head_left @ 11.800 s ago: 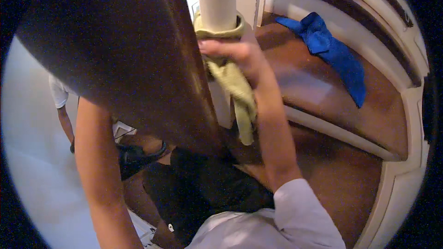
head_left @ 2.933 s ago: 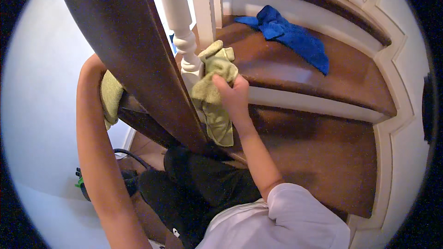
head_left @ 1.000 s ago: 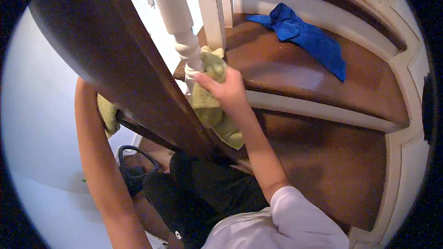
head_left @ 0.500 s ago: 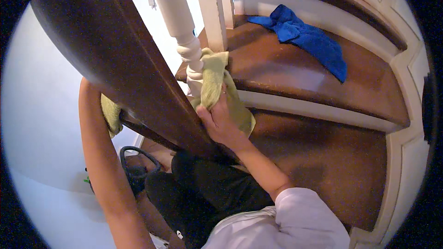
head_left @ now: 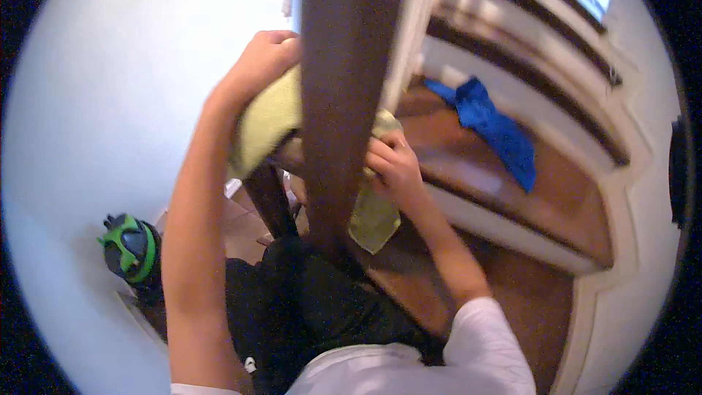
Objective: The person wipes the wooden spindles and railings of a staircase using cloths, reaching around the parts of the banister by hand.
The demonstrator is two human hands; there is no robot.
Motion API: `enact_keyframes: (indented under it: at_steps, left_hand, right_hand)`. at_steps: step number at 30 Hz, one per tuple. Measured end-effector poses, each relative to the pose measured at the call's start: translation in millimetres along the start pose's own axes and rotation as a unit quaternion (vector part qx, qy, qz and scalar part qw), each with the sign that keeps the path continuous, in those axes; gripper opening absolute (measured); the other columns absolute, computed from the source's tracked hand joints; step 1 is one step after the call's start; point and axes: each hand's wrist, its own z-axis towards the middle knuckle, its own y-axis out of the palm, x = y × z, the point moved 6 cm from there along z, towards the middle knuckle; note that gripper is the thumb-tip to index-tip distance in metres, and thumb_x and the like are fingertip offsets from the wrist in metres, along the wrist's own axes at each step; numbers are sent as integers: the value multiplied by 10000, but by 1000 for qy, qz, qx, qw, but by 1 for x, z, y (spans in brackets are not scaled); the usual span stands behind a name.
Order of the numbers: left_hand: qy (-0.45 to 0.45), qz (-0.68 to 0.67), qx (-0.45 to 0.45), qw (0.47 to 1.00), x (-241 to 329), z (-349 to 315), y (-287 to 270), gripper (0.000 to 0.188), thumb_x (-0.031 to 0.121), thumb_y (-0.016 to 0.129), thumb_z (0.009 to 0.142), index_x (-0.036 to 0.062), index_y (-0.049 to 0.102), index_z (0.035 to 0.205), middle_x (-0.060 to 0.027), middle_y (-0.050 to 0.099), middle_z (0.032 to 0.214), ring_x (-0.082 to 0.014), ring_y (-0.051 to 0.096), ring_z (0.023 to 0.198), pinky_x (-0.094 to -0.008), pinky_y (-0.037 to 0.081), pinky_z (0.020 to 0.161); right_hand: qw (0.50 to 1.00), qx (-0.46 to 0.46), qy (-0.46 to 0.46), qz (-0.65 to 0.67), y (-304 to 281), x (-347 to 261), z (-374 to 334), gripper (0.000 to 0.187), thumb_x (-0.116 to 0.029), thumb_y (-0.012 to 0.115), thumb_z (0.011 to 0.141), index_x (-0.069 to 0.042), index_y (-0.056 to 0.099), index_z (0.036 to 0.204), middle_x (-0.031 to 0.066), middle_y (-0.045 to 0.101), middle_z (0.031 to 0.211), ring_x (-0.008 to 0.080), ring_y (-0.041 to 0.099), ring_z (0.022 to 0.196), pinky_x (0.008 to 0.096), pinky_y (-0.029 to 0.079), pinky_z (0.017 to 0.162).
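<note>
Head view: a pale wall [head_left: 110, 124] fills the left side, and the curved stairs [head_left: 446, 139] climb on the right, brown treads over white risers. Between them the dark rail [head_left: 351, 88] runs from the top edge down toward the person's black trousers [head_left: 314, 292], with a white post [head_left: 404, 51] just to its right, blurred. A white shirt [head_left: 365, 373] shows at the lower edge. On a tread, well apart from both hands, lies a crumpled blue cloth [head_left: 497, 128]. One green cloth [head_left: 376, 223] hangs at the rail's right side; another green stretch [head_left: 267, 128] bulges out on its left, and whether they join behind the rail cannot be told. Low on the left, near the wall, stands a black-and-green object [head_left: 131, 249]. The right hand [head_left: 395, 164] has its fingers curled, gripping the green cloth beside the rail. The left hand [head_left: 272, 57] bends over the green stretch; its fingertips are partly hidden, so its grip cannot be told.
</note>
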Motion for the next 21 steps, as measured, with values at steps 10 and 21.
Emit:
enact_keyframes:
  at_steps: [10,21]
  left_hand:
    - [-85,-208,374,900,-91,-125,-91,252,216,472,837,8,615,830,-89,618,808,-170,578,719,-286,458,676]
    - [-176,-445,-37,878,-112,-137,-19,284,205,488,848,-43,614,902,-55,606,851,-119,538,831,-253,416,773]
  right_hand:
    - [538,336,482,605,-9,11,0,608,-578,431,815,-4,531,989,112,570,824,209,564,727,263,470,619]
    - [458,-66,476,748,50,11,8,698,-646,399,805,34,511,919,117,545,802,202,535,703,279,446,597]
